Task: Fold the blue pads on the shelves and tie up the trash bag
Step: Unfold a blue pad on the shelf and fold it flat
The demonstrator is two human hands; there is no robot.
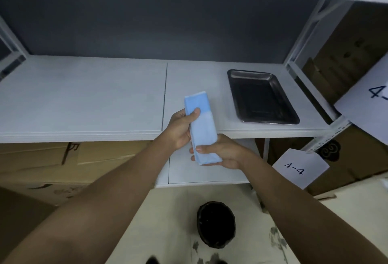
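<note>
A blue pad [203, 129], folded into a long narrow strip, is held in the air over the front edge of the white shelf [84, 99]. My left hand [180, 131] grips its upper left side with the thumb on top. My right hand [222, 152] holds its lower end, thumb across the front and fingers underneath. On the floor below stands a small bin lined with a black trash bag [216, 223], its mouth open.
A dark metal tray [235, 78] lies on the shelf to the right of the pad. Cardboard boxes [63, 162] fill the lower level at left and the space at right. Paper labels reading 4-4 [298, 169] hang from the white rack post.
</note>
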